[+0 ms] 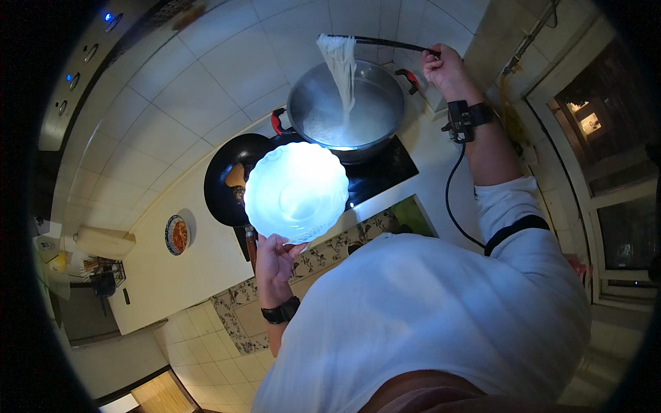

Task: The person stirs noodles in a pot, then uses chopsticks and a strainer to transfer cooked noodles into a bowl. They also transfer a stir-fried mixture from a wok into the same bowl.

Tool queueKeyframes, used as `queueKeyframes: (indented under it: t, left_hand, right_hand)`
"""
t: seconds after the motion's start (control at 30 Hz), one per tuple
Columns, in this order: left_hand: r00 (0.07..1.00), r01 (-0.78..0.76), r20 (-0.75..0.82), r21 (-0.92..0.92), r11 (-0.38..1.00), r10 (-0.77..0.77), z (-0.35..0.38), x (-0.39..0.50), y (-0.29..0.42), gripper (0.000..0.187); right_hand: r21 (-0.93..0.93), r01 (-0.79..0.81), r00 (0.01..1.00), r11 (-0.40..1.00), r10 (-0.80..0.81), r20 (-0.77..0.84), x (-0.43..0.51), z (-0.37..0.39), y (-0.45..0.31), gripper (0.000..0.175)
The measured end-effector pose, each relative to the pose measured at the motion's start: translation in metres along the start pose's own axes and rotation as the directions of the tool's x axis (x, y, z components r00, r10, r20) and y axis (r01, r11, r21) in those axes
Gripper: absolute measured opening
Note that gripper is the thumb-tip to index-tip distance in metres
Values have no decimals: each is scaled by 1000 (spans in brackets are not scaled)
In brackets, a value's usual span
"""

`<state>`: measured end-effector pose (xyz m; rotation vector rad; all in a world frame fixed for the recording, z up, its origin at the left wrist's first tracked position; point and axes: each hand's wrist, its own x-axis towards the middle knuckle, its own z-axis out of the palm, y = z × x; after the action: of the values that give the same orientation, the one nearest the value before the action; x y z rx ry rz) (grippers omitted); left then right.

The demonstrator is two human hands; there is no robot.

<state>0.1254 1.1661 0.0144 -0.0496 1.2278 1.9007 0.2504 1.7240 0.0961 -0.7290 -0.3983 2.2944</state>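
My right hand [444,69] grips a pair of long dark chopsticks [384,41], held out level above the far side of a large metal pot [379,111]. A bundle of pale noodles [338,67] hangs from their tips, its lower strands trailing down into the steaming pot. With my left hand [276,260] I hold a white scalloped bowl [297,193] by its near rim. Strong glare washes out the bowl's inside, and no food can be made out in it. The bowl is in front of the pot and hides part of a black wok [219,180].
Pot and wok are on a black glass cooktop [392,168]. The wok holds a wooden spatula [236,175] and dark food; its wooden handle [251,245] points towards me. A patterned bowl of red food [178,235] stands on the white counter [155,279]. The pot's red-and-black handles [408,81] stick out sideways.
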Motion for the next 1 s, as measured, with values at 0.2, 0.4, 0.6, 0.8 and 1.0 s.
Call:
queueKeyframes:
  t: [0.2,0.4,0.6,0.8,1.0]
  left_hand:
    - [1000,-25,12,38,999,24,14,7,10,30]
    - [999,-40,8,-25,999,40,30,16,23,34]
    - [990,-60,129,54,997,53,48,25,38,59]
    - [983,-85,172,113,990,65,65,31,43,64]
    - [978,-69,205,125,990,42,77,40,46,68]
  right_hand:
    - [9,131,989,991,-131,65,-27,18,-18,10]
    - [-10,187,975,982,-185,121,-43,37,-28,13]
    - [28,127,983,991,-130,127,-44,49,-43,14]
    - [37,14,969,999,-23,245,-6,39,-75,16]
    - [37,72,947,997,-80,311,5,35,-84,18]
